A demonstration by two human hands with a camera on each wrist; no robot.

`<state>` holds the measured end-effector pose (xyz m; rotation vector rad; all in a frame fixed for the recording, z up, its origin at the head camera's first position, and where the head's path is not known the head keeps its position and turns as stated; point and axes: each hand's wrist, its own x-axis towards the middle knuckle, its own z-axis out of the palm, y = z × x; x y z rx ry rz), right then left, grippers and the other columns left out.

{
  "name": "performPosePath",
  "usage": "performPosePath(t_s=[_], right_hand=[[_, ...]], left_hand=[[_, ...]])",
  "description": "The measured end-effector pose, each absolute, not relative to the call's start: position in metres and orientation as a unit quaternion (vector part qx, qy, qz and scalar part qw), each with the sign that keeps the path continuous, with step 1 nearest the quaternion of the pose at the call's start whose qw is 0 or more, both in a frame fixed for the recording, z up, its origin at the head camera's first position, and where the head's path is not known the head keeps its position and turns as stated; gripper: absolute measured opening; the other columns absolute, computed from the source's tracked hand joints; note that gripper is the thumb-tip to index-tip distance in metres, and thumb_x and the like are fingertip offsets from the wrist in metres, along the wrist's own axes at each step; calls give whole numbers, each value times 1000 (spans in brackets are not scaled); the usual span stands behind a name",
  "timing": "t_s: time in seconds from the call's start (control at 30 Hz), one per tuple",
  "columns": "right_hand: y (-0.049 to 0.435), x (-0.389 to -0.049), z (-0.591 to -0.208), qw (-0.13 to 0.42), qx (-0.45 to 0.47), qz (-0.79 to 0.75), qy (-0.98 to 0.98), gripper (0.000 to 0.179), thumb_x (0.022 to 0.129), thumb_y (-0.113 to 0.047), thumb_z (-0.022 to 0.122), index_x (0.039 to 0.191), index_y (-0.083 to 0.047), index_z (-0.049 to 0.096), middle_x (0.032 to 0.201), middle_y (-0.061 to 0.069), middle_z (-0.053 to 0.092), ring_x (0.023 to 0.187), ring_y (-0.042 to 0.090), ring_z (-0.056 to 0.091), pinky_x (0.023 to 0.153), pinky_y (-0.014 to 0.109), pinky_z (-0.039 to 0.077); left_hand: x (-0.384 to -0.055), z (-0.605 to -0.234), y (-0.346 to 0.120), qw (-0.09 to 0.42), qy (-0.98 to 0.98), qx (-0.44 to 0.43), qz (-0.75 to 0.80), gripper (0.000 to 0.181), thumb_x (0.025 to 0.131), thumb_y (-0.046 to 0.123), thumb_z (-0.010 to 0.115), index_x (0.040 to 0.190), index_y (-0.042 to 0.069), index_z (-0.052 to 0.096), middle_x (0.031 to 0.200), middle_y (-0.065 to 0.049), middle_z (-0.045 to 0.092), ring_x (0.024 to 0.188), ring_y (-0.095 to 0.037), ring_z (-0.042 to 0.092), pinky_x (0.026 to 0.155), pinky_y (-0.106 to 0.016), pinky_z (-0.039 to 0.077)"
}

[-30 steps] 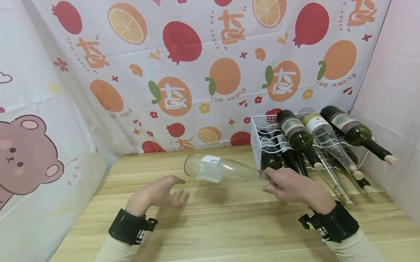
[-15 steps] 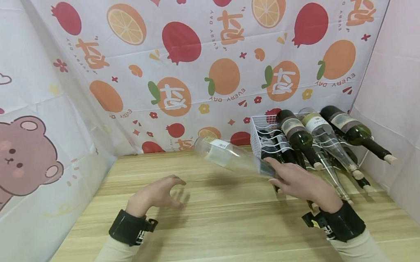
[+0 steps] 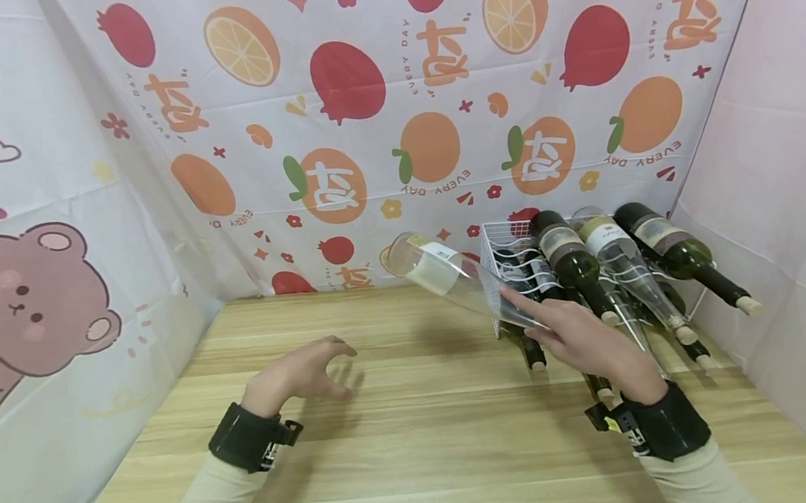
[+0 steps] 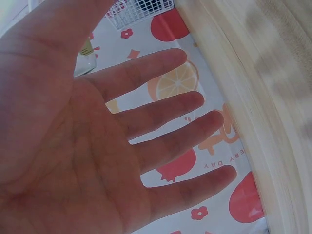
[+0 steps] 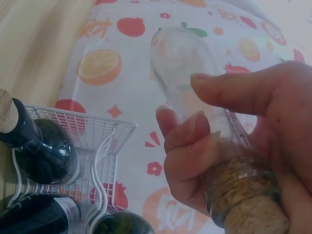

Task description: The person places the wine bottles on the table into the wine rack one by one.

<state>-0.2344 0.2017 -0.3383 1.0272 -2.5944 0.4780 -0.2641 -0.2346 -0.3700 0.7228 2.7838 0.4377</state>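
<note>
My right hand (image 3: pixel 584 340) grips a clear glass bottle (image 3: pixel 458 279) by its neck. In the right wrist view the fingers curl round the neck, and the cork (image 5: pixel 256 217) sticks out below the palm. The bottle's base points up and to the left, raised above the table, its pale label facing up. Just right of it stands the white wire rack (image 3: pixel 490 276), which the bottle's neck end overlaps in the head view. My left hand (image 3: pixel 302 370) stays at the left with fingers spread and nothing in it, as the left wrist view (image 4: pixel 97 141) shows.
Several corked wine bottles lie in the rack, among them a dark green bottle (image 3: pixel 574 262), a clear one (image 3: pixel 623 254) and another green one (image 3: pixel 673 246) on top. Their necks jut toward me. A fruit-print cloth (image 3: pixel 384 190) hangs behind the wooden table (image 3: pixel 391 458).
My right hand has moved slightly right with the clear bottle, whose base has swung upward and to the right, tilting it more steeply. My left hand has kept still.
</note>
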Motion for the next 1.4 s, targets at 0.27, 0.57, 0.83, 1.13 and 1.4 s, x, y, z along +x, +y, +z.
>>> performPosePath(t_s=[0.27, 0.57, 0.83, 1.13, 1.4], right_hand=[[203, -234, -335, 169, 322, 161, -917, 68, 95, -4, 70, 157, -17, 45, 71, -3, 57, 64, 6, 41, 60, 23, 38], [201, -228, -329, 163, 260, 180, -934, 68, 94, -2, 69, 157, -13, 44, 77, 6, 65, 61, 11, 43, 57, 25, 36], [197, -216, -321, 179, 192, 212, -941, 64, 97, -4, 66, 157, -13, 44, 89, 17, 72, 61, 16, 47, 56, 28, 38], [203, -216, -320, 212, 169, 193, -943, 65, 96, -4, 67, 156, -11, 45, 75, 13, 69, 58, 17, 49, 55, 32, 37], [205, -219, -322, 200, 151, 196, -948, 63, 99, -5, 65, 157, -6, 41, 70, 11, 66, 53, 16, 48, 53, 31, 34]], left_hand=[[-264, -369, -234, 118, 951, 244, 149, 68, 79, 29, 87, 135, -1, 63, 147, -25, 55, 136, -45, 54, 112, -59, 46], [-263, -369, -233, 120, 953, 237, 148, 68, 79, 30, 88, 135, 0, 63, 147, -24, 55, 137, -44, 53, 112, -59, 47], [-265, -368, -234, 109, 950, 251, 148, 66, 79, 29, 87, 133, -1, 64, 144, -25, 57, 135, -45, 55, 112, -59, 47], [-265, -370, -235, 108, 952, 247, 145, 66, 79, 30, 87, 133, -1, 64, 144, -25, 57, 134, -45, 55, 112, -59, 47], [-265, -369, -235, 110, 952, 247, 146, 66, 80, 29, 87, 133, -1, 64, 145, -25, 56, 135, -46, 55, 112, -59, 47]])
